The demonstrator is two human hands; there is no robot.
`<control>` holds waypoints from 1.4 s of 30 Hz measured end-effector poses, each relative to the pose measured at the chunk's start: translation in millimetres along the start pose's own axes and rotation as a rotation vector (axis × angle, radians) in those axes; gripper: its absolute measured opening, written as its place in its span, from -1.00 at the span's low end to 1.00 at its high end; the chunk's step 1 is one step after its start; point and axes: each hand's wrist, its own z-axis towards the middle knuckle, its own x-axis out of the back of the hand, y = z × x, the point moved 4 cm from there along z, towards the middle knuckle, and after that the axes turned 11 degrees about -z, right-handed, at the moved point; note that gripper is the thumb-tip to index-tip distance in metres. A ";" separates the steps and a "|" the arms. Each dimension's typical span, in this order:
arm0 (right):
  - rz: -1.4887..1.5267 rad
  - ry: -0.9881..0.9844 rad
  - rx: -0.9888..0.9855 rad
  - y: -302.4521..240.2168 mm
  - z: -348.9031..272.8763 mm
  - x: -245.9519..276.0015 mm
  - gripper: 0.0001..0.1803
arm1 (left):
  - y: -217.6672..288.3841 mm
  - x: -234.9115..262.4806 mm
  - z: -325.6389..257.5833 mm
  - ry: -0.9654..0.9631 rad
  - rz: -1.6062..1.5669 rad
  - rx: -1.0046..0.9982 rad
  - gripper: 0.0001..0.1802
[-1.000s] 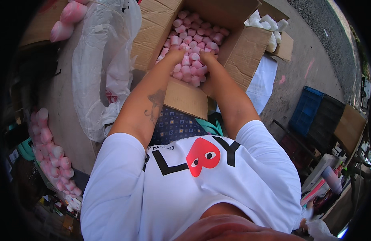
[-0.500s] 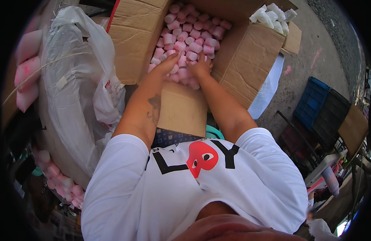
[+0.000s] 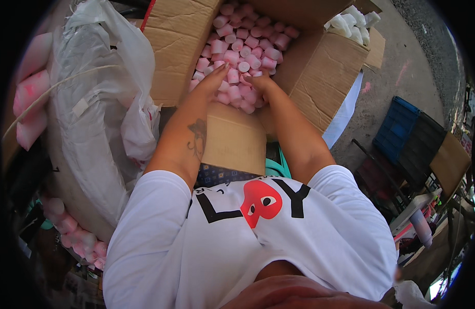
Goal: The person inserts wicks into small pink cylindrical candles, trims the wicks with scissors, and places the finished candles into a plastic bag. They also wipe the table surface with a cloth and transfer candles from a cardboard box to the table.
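While the left hand (image 3: pixel 215 80) and the right hand (image 3: pixel 264 84) are resting apart among the pink cylinders (image 3: pixel 231 57), the cylinders are lying heaped inside the cardboard box (image 3: pixel 327 77). Whether either hand is gripping any (some fingers are hiding among them), I'm not able to tell. Cupping loosely from beneath would probably be treating them more kindly than squeezing.

Compared with a second ago, my left grip (image 3: pixel 215 81) and right grip (image 3: pixel 264 85) have drawn nearer through the pink cylinders (image 3: pixel 218 47). The box's near flap (image 3: pixel 232 141) now hides more of the patterned cloth (image 3: pixel 219 175).
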 end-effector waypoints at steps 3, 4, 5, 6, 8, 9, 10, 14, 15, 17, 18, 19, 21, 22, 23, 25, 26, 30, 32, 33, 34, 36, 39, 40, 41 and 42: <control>0.057 0.154 -0.007 1.2 -34.3 -19.3 0.07 | 2.6 -0.2 -7.2 0.037 0.064 -0.052 -0.06; 0.025 0.199 -0.013 5.3 -39.2 -24.9 0.06 | 1.0 1.6 -6.2 0.048 0.094 -0.021 -0.05; -0.008 0.243 -0.019 8.6 -44.1 -27.5 0.05 | -0.7 4.3 -4.0 0.061 0.125 0.010 -0.05; -0.111 0.273 0.036 3.1 -52.3 -24.4 0.01 | -1.5 6.5 -2.0 0.071 0.155 0.040 -0.05; 0.024 0.147 -0.002 1.4 -39.9 -14.8 -0.01 | 0.7 9.0 0.0 0.027 0.152 0.040 -0.03; 0.090 0.085 -0.022 1.0 -32.0 -7.2 -0.01 | 0.4 8.6 0.7 0.003 0.149 0.041 -0.03; 0.223 -0.011 -0.079 0.0 -27.6 -2.1 -0.02 | 2.4 5.2 -3.4 0.010 0.131 0.046 -0.02; 0.458 -0.118 -0.142 28.9 6.7 -18.9 -0.14 | 6.5 -7.5 -19.7 0.012 0.051 0.104 -0.05; 0.439 -0.166 -0.222 23.0 -11.2 -17.7 -0.11 | 6.9 -6.7 -18.4 0.002 0.068 0.082 -0.08; 0.705 -0.344 -0.059 39.3 9.9 -43.4 -0.09 | 5.1 -3.9 -8.3 -0.037 0.156 0.001 -0.13; 0.682 -0.370 -0.019 21.1 -16.8 -37.6 -0.09 | -0.1 1.0 -1.2 -0.046 0.182 -0.029 -0.16; 0.662 -0.392 0.017 3.3 -49.0 -31.4 -0.09 | -4.4 4.3 5.1 -0.061 0.212 -0.060 -0.19; 0.773 -0.256 0.058 12.9 -28.3 -53.8 -0.10 | -9.3 7.4 14.8 -0.090 0.212 -0.058 -0.26; 0.830 -0.189 0.083 10.7 -23.2 -59.0 -0.11 | -10.3 5.7 17.5 -0.049 0.231 -0.070 -0.31; 0.866 -0.205 0.108 9.9 -18.8 -61.9 -0.12 | -10.4 7.9 21.3 -0.070 0.207 -0.087 -0.31; 0.936 -0.236 0.153 -1.1 -26.2 -60.1 -0.15 | -11.6 9.5 24.9 -0.111 0.156 -0.119 -0.33; 0.981 -0.356 0.115 -5.1 -33.4 -56.5 -0.21 | -11.6 9.0 22.6 -0.101 0.109 -0.103 -0.31; 1.010 -0.393 0.109 -15.8 -39.1 -55.2 -0.32 | 9.8 -17.8 -13.6 -0.035 -0.100 -0.086 -0.39; 0.972 -0.381 0.139 -20.7 -43.6 -53.8 -0.36 | 19.4 -22.1 -21.5 0.014 -0.164 -0.083 -0.43; 0.989 -0.371 0.161 -23.8 -45.9 -52.2 -0.38 | 23.5 -24.3 -24.6 0.034 -0.168 -0.071 -0.42; 1.005 -0.362 0.183 -27.5 -48.6 -50.8 -0.40 | 24.8 -24.7 -26.3 0.055 -0.172 -0.059 -0.42; 1.027 -0.379 0.221 -31.0 -45.1 -53.3 -0.43 | 15.5 -20.9 -12.4 -0.030 -0.229 -0.031 -0.32; 0.996 -0.367 0.266 -37.1 -35.7 -58.1 -0.46 | 3.2 0.3 24.9 -0.045 -0.298 -0.075 -0.32; 0.954 -0.308 0.279 -49.2 -53.2 -51.4 -0.47 | 3.5 2.2 24.4 -0.029 -0.320 -0.102 -0.34; 0.911 -0.250 0.292 -56.1 -64.7 -49.1 -0.47 | 2.1 2.3 23.8 -0.023 -0.322 -0.114 -0.36; 0.949 -0.077 0.442 -57.8 -56.7 -48.9 -0.54 | 10.4 -4.7 13.6 -0.018 -0.322 -0.127 -0.39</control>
